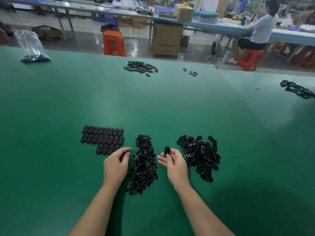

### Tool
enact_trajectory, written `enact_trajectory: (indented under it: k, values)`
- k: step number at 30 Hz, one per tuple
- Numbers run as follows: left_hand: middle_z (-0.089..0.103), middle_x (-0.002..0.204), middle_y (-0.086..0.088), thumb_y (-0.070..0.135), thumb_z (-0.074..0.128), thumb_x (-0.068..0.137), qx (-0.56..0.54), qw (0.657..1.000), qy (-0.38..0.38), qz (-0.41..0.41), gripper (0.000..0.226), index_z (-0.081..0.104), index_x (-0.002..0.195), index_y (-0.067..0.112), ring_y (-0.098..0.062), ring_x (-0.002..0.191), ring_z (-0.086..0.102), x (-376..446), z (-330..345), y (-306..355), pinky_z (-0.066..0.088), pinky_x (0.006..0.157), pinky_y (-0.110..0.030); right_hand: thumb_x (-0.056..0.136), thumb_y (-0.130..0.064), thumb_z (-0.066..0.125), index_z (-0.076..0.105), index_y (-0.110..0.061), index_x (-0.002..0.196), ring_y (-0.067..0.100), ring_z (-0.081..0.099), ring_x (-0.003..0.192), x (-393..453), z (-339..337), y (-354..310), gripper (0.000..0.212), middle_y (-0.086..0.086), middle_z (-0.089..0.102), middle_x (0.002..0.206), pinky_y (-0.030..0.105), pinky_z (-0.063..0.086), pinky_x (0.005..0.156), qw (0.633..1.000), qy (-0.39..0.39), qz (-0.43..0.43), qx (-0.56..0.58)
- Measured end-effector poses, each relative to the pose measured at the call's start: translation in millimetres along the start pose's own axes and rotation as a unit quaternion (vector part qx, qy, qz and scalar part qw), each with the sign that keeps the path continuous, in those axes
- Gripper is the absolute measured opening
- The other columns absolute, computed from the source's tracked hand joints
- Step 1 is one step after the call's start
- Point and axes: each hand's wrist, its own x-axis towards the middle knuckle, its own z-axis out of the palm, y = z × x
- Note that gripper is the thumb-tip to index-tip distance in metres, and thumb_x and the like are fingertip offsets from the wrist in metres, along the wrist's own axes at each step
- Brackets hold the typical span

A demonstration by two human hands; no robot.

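Our right hand (175,163) grips a black oval plastic shell (167,150) between two piles, its long axis pointing away from us. Our left hand (115,165) pinches a small black plastic part (129,152). Green matted table (153,103), with blue-topped factory workbenches (221,26) behind.

Floor (85,42): glossy grey.
Benches (221,27): long, blue-topped, beyond the table's (153,99) far edge.
Stools (113,42): orange plastic.
Carton (166,41): brown, on floor.
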Motion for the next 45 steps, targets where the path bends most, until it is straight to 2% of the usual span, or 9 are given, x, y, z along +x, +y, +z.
enact_trajectory:
  k: [6, 10, 22, 25, 28, 33, 38, 41, 45]
  values:
    - [0.069, 0.070, 0.014, 0.017, 0.068, 0.094, -0.004, 1.000, 0.002, -0.006, 0.017, 0.074, 0.107, 0.026, 0.001, 0.051, 0.055, -1, -1, 1, 0.040, 0.047, -0.010, 0.107, -0.009, 0.046, 0.052, -0.017, 0.121, 0.015, 0.077, 0.086, -2, 1, -2, 0.017, 0.002, 0.074, 0.105, 0.023, 0.060, 0.074, 1.000, -0.002, -0.003, 0.004]
    - [0.070, 0.082, 0.019, 0.016, 0.069, 0.093, -0.014, 1.000, 0.004, -0.018, 0.012, 0.071, 0.099, 0.026, 0.011, 0.078, 0.062, 0, -2, 2, 0.043, 0.063, -0.002, 0.107, -0.006, 0.043, 0.050, -0.016, 0.120, 0.021, 0.076, 0.080, -3, 0, -1, 0.018, 0.006, 0.073, 0.101, 0.030, 0.062, 0.075, 1.000, -0.005, -0.012, -0.003]
    - [0.074, 0.079, 0.017, 0.015, 0.071, 0.091, -0.114, 0.990, -0.001, -0.084, 0.018, 0.073, 0.084, 0.031, -0.004, 0.081, 0.070, 7, -8, 8, 0.048, 0.068, -0.019, 0.102, -0.006, 0.057, 0.063, -0.016, 0.103, 0.017, 0.074, 0.077, -3, 0, 3, 0.011, 0.003, 0.074, 0.089, 0.029, 0.061, 0.073, 0.998, -0.019, -0.039, -0.042]
    - [0.074, 0.076, 0.013, 0.016, 0.072, 0.090, -0.134, 0.987, -0.008, -0.093, 0.017, 0.075, 0.080, 0.030, -0.008, 0.069, 0.065, 8, -10, 14, 0.046, 0.062, -0.019, 0.100, -0.010, 0.061, 0.069, -0.018, 0.105, 0.016, 0.073, 0.074, -3, 0, 6, 0.012, 0.001, 0.075, 0.082, 0.028, 0.061, 0.071, 0.998, -0.021, -0.044, -0.046]
    - [0.071, 0.070, 0.007, 0.018, 0.073, 0.089, -0.086, 0.993, -0.056, -0.049, 0.018, 0.075, 0.078, 0.032, -0.004, 0.051, 0.049, 1, -3, 27, 0.041, 0.049, -0.017, 0.101, -0.011, 0.060, 0.069, -0.018, 0.111, 0.015, 0.073, 0.073, -3, 0, 6, 0.015, -0.003, 0.076, 0.083, 0.025, 0.060, 0.068, 0.997, -0.018, -0.049, -0.052]
    - [0.070, 0.074, 0.020, 0.017, 0.072, 0.088, 0.011, 0.994, -0.096, 0.040, 0.014, 0.074, 0.083, 0.030, 0.005, 0.073, 0.064, -18, 26, 58, 0.044, 0.065, -0.007, 0.100, -0.001, 0.054, 0.066, -0.027, 0.106, 0.013, 0.071, 0.069, -1, 2, 7, 0.029, -0.002, 0.076, 0.090, 0.025, 0.059, 0.065, 0.997, -0.027, -0.048, -0.054]
    - [0.070, 0.082, 0.015, 0.020, 0.067, 0.090, 0.076, 0.989, -0.102, 0.077, 0.008, 0.073, 0.091, 0.026, -0.006, 0.079, 0.064, -19, 44, 68, 0.054, 0.075, -0.029, 0.098, -0.004, 0.060, 0.068, -0.024, 0.108, 0.012, 0.075, 0.087, 3, 2, 12, 0.024, -0.006, 0.077, 0.098, 0.037, 0.063, 0.081, 0.997, -0.018, -0.045, -0.064]
    - [0.071, 0.084, 0.013, 0.021, 0.066, 0.091, 0.100, 0.986, -0.102, 0.083, 0.007, 0.072, 0.092, 0.024, -0.010, 0.080, 0.065, -17, 48, 67, 0.054, 0.074, -0.031, 0.097, -0.007, 0.062, 0.070, -0.023, 0.110, 0.013, 0.074, 0.094, 4, 2, 15, 0.022, -0.004, 0.077, 0.102, 0.043, 0.061, 0.087, 0.996, -0.018, -0.046, -0.073]
    - [0.070, 0.086, 0.014, 0.023, 0.064, 0.092, 0.119, 0.983, -0.110, 0.089, 0.009, 0.072, 0.093, 0.026, -0.009, 0.081, 0.062, -15, 50, 67, 0.053, 0.075, -0.031, 0.095, -0.009, 0.063, 0.067, -0.037, 0.101, 0.009, 0.074, 0.095, 4, 2, 15, 0.029, -0.006, 0.077, 0.100, 0.041, 0.061, 0.088, 0.995, -0.017, -0.051, -0.082]
